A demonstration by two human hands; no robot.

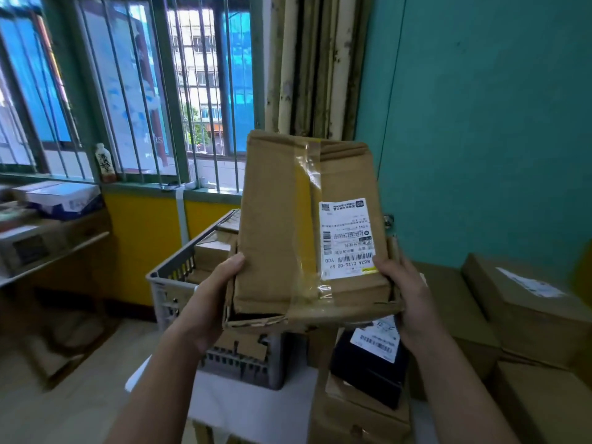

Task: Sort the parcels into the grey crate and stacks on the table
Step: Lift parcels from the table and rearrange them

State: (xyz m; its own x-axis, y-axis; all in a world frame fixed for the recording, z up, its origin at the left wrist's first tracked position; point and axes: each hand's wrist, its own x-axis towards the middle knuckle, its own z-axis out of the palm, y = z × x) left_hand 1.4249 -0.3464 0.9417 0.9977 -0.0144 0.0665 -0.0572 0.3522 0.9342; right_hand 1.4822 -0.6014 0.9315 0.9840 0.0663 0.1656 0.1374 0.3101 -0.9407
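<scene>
cardboard parcel [307, 225]: crumpled, taped, label facing the camera, held up above the grey crate [173, 283] and the white counter [250, 408]. left grip [211, 293]: fingers curled round the parcel's lower edge at 8 o'clock. right grip [407, 293]: the same at 4 o'clock.
</scene>
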